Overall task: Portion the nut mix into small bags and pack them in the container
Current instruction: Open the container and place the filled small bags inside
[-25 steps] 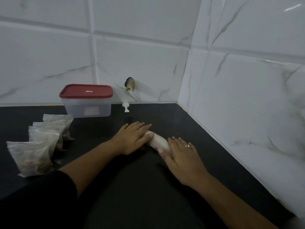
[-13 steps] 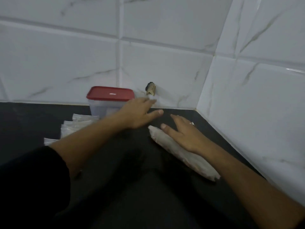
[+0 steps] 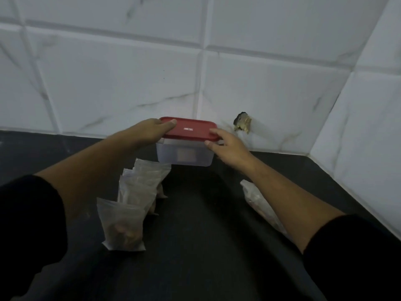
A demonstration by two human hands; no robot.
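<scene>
At the foot of the tiled wall (image 3: 130, 83), the container (image 3: 184, 156) is probably light, stiff and slippery, so the left hand (image 3: 149, 131) and right hand (image 3: 230, 146) sensibly grip opposite ends of its red lid (image 3: 191, 129).

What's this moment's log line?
left hand: grips red lid; right hand: grips red lid; container: closed; small bags: on counter

glossy marbled wall tiles (image 3: 121, 88), matt dark counter (image 3: 195, 246), translucent plastic container (image 3: 184, 156).
</scene>
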